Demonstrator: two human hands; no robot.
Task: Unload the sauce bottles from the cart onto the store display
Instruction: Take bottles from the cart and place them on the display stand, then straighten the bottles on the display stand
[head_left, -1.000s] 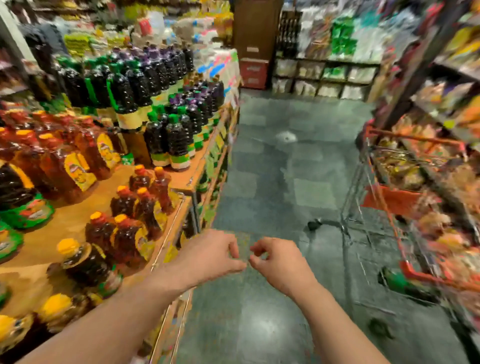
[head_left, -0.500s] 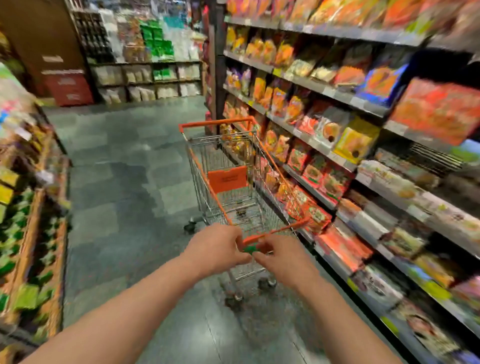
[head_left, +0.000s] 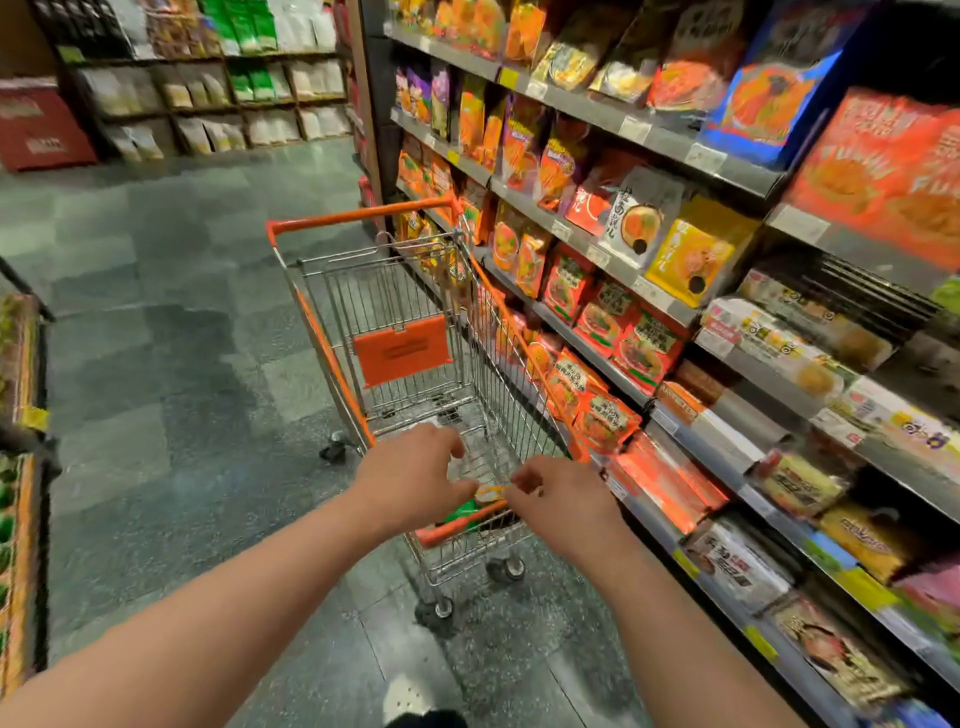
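Note:
An orange-trimmed wire shopping cart (head_left: 332, 358) stands in the aisle against the right-hand shelving. At its near end lies a sauce bottle (head_left: 465, 512) with a green label and a yellowish cap, mostly hidden by the cart's orange rim and my hands. My left hand (head_left: 410, 478) and my right hand (head_left: 563, 501) hover over that end, fingers loosely curled, fingertips close to the cap on either side. I cannot tell whether they touch it. The rest of the cart basket looks bare. The wooden store display (head_left: 23, 415) shows only as a blurred strip at the left edge.
Tall shelves (head_left: 675, 312) packed with orange and red noodle packets run along the right, touching the cart's side. Grey tiled floor (head_left: 171, 338) stretches left of the cart. More shelving (head_left: 218, 98) and a red box (head_left: 41, 127) stand at the aisle's far end.
My view has swung from the bottle display on the left round to the cart. Both hands have moved forward over the cart's near end, down toward the bottle.

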